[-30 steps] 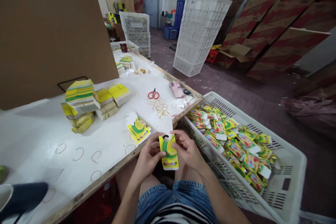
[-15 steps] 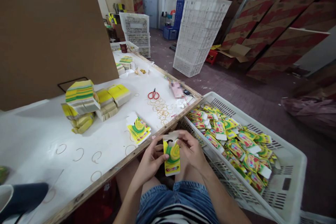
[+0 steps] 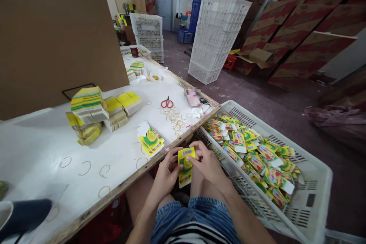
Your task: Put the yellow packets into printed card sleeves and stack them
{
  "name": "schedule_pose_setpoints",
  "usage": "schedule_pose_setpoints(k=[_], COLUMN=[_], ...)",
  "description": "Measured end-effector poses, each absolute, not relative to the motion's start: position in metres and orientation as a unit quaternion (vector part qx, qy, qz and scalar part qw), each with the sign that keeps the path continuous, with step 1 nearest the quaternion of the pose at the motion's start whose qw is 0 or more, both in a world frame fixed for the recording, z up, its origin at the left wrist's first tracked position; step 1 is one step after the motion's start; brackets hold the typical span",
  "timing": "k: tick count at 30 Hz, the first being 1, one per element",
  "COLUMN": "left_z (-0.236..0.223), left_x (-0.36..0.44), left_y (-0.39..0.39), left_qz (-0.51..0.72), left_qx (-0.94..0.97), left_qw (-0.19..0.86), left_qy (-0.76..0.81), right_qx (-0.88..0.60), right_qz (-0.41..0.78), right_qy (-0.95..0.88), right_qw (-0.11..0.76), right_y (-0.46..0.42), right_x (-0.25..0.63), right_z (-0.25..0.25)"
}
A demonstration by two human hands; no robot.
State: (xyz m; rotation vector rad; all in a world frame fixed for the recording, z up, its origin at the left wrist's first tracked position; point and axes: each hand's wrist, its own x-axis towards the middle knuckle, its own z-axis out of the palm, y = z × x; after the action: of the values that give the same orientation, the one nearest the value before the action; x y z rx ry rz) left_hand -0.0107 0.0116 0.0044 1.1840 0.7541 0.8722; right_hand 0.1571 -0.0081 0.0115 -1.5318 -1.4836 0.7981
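1. From here I see a small yellow-and-green carton [image 3: 185, 174] held above the person's lap, just off the near edge of the white table [image 3: 120, 156].
2. The left hand [image 3: 167, 171] pinches its left side, thumb on the printed front, fingers curled behind.
3. The right hand [image 3: 207, 162] grips it too, its thumb pressed on the front just below the top flap [image 3: 188, 152], where a barcode shows.
4. Just left of the hands, a few flat cartons [image 3: 151, 141] lie on the table.
5. Farther off sit red-handled scissors [image 3: 167, 103], beside a scatter of rubber bands [image 3: 175, 120].
6. Bundled carton stacks [image 3: 88, 103] stand to the left.
7. On the right, a white basket [image 3: 311, 187] holds a heap of similar cartons [image 3: 257, 156].
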Motion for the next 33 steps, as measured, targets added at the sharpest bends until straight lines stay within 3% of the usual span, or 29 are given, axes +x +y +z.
schedule_pose_setpoints(k=[11,14,16,18,22,29,33], left_z=[0.005,0.001,-0.002,-0.006,-0.018,-0.036,-0.04], left_x=[0.0,0.002,-0.005,-0.017,-0.046,-0.065,-0.069], left_y=[0.01,0.014,0.021,0.03,0.05,0.061,0.061], left_qz=[0.395,0.419,0.446,0.458,0.438,0.314,0.317], left_qx=[0.498,0.534,0.582,0.623,0.615,0.611,0.608], left_qw=[0.7,0.647,0.549,0.408,0.218,0.24,0.249], left_qy=[0.326,0.346,0.401,0.486,0.618,0.686,0.684], right_qx=[-0.576,-0.648,-0.693,-0.695,-0.676,-0.695,-0.703], right_qz=[0.301,0.125,-0.066,-0.146,-0.029,0.145,0.159], right_qy=[-0.579,-0.521,-0.47,-0.475,-0.556,-0.659,-0.654], right_qw=[0.493,0.541,0.543,0.519,0.484,0.247,0.232], right_y=[-0.015,-0.016,-0.013,-0.006,0.022,0.088,0.099], right_x=[0.164,0.19,0.21,0.22,0.182,0.059,0.038], right_z=[0.005,0.01,0.014,0.013,-0.003,-0.022,-0.025])
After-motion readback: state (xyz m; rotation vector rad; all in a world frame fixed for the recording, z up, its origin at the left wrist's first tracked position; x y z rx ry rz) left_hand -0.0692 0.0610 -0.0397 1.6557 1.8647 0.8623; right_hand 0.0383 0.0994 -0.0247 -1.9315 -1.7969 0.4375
